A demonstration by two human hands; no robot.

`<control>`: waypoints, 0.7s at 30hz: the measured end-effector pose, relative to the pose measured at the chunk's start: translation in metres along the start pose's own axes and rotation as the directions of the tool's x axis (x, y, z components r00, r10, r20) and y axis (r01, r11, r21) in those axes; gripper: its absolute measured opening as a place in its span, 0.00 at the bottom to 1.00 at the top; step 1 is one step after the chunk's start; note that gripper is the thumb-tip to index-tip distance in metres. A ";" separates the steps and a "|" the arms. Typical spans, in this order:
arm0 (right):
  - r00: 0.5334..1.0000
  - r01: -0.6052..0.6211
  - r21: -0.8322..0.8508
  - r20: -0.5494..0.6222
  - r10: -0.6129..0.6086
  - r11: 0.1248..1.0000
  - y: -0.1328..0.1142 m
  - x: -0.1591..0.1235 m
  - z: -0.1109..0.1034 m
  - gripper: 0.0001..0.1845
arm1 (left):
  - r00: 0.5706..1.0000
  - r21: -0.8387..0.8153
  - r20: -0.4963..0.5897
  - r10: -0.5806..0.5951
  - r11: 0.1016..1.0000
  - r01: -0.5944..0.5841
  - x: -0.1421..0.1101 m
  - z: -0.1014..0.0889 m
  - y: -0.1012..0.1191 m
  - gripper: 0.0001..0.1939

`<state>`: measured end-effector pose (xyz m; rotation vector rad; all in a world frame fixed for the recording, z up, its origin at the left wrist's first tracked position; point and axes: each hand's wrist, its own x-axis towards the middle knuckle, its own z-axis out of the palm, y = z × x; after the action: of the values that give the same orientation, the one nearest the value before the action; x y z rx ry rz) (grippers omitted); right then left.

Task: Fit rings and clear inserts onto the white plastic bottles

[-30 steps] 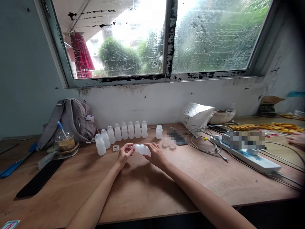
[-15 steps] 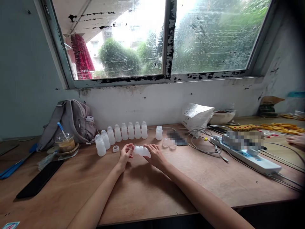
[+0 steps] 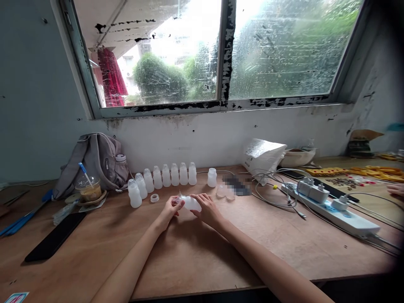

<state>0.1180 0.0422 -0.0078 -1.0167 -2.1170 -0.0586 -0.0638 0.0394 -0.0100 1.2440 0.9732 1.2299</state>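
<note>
A frosted white baby bottle (image 3: 191,204) lies tilted on its side just over the tabletop, its neck toward the left. My right hand (image 3: 206,208) is closed around its body. At the neck end, my left hand (image 3: 170,210) pinches a small clear piece (image 3: 178,198), thumb against it; the fingers partly hide its shape. A loose white ring (image 3: 154,198) lies left of my hands. Several capped bottles (image 3: 166,176) stand in a curved row behind. An uncapped bottle (image 3: 212,178) stands apart to the right, with clear round discs (image 3: 226,192) near it.
A grey backpack (image 3: 97,162), an iced drink cup (image 3: 88,188) and a black phone-like slab (image 3: 55,237) lie at left. On the right are a white power strip (image 3: 334,210), tangled cables (image 3: 268,198) and a silver-white bag (image 3: 265,155). Another person's hand (image 3: 396,190) shows at the right edge.
My left thumb and fingers have shifted closer around the clear piece at the bottle's neck. My right hand keeps its hold on the bottle. The view has shifted slightly.
</note>
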 end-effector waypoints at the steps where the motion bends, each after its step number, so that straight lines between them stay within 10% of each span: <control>1: 1.000 -0.015 0.042 0.003 0.015 0.999 -0.002 0.000 -0.001 0.27 | 1.000 0.009 0.003 0.005 1.000 -0.005 0.000 0.000 -0.002 0.25; 9: 0.861 -0.486 0.592 0.449 0.238 0.643 -0.013 0.003 -0.011 0.20 | 0.987 -0.236 0.147 0.070 0.971 -0.034 -0.005 0.002 0.012 0.27; 16: 0.987 -0.162 0.161 0.049 0.156 0.974 -0.026 -0.004 0.008 0.25 | 0.998 -0.282 0.031 -0.059 0.957 0.065 -0.007 0.012 0.003 0.23; 21: 0.992 -0.113 -0.128 0.042 0.119 0.985 -0.028 -0.006 0.014 0.27 | 0.978 -0.264 -0.179 -0.105 0.963 0.055 -0.006 0.016 -0.005 0.22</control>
<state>0.0931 0.0241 -0.0141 -1.2256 -2.1159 -0.1114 -0.0480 0.0320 -0.0137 0.8864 0.9561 1.3818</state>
